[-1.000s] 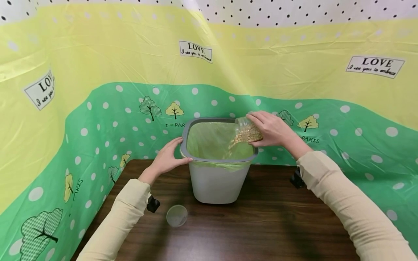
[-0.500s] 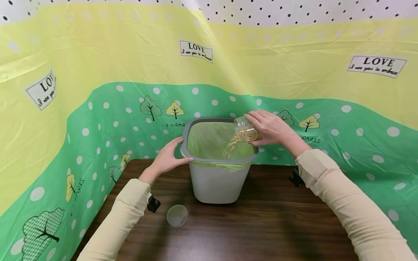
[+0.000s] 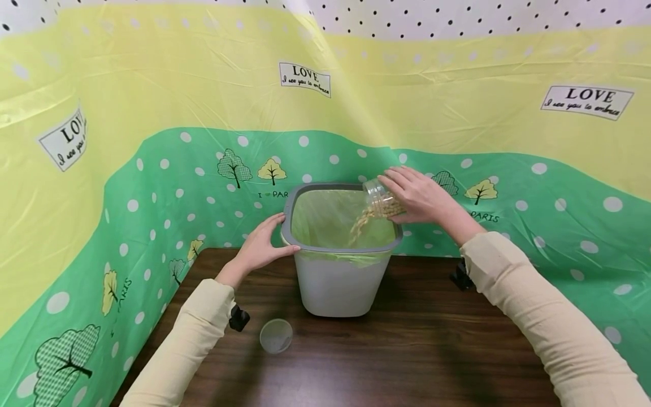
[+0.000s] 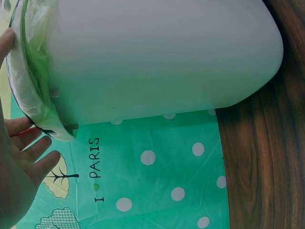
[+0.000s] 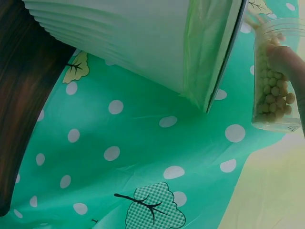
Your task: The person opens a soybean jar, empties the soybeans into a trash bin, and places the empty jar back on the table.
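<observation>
A jar [image 3: 378, 198] of clear plastic lies tipped over the right side of a trash can [image 3: 335, 285], gripped by my right hand [image 3: 419, 195]. Pale round soybeans [image 3: 362, 221] stream from its mouth into the green bag [image 3: 325, 217] lining the can. In the right wrist view, more beans [image 5: 274, 98] sit inside the jar, with the thumb across its side. My left hand [image 3: 260, 246] spreads over the left front corner of the grey rim [image 3: 305, 247], thumb in front and fairly straight fingers [image 4: 35, 150] touching the side. The bottom of the bag is hidden.
A clear round lid [image 3: 276, 336] lies on the dark wooden table [image 3: 407, 350], left of the can's front. Patterned green and yellow sheeting [image 3: 178, 169] hangs close behind the can and along the left side.
The right hand has lifted slightly and tilted the jar further. Beans keep falling, and fewer are visible in the jar. The left hand, can and lid stay put.
</observation>
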Available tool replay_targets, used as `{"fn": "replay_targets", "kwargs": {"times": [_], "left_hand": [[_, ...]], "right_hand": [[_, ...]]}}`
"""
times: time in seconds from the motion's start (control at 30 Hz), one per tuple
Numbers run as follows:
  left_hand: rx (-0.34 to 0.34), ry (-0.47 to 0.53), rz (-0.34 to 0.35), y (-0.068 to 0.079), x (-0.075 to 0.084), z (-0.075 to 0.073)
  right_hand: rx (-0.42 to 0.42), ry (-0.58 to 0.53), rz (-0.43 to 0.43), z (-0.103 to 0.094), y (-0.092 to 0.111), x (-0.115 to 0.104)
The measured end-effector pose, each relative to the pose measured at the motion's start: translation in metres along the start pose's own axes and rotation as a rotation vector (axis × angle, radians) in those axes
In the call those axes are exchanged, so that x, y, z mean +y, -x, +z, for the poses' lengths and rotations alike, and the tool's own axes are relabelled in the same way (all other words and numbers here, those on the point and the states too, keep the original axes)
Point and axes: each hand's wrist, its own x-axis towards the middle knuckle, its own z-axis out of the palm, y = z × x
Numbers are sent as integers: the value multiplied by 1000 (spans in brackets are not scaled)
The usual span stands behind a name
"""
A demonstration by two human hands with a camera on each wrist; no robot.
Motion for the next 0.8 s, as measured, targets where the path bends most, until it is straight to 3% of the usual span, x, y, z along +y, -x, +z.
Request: {"fn": "replay_targets", "kwargs": {"times": [0.43, 0.8], "left_hand": [[-5, 2, -10, 0, 1, -1], [2, -1, -3, 0, 0, 0]], "right_hand": [[-18, -23, 22, -3, -3, 0], [-1, -27, -17, 0, 1, 0]]}}
